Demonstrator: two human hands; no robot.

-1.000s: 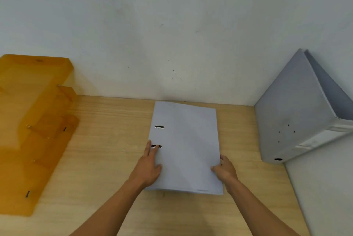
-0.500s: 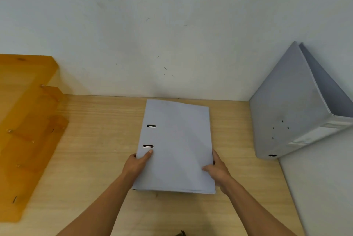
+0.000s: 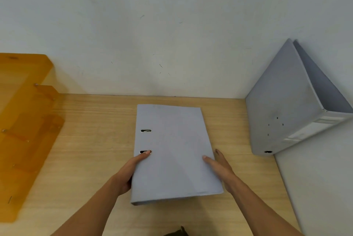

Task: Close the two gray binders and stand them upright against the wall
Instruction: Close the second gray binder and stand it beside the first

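A closed gray binder [image 3: 172, 151] lies on the wooden desk [image 3: 91, 140] in the middle, its near edge raised slightly off the surface. My left hand [image 3: 129, 170] grips its spine side, thumb on top by the lower slot. My right hand [image 3: 219, 168] holds the opposite edge, fingers under the cover. A second gray binder [image 3: 282, 105] stands on end in the right corner, leaning against the side wall [image 3: 324, 178], spine toward me.
An orange translucent tiered paper tray [image 3: 24, 126] occupies the desk's left side. The white back wall [image 3: 172, 35] runs behind the desk. Bare wood shows between the flat binder and the standing one.
Both hands slid from the top of the cover to the binder's side edges, and its near end has lifted a little. The view shifted slightly.
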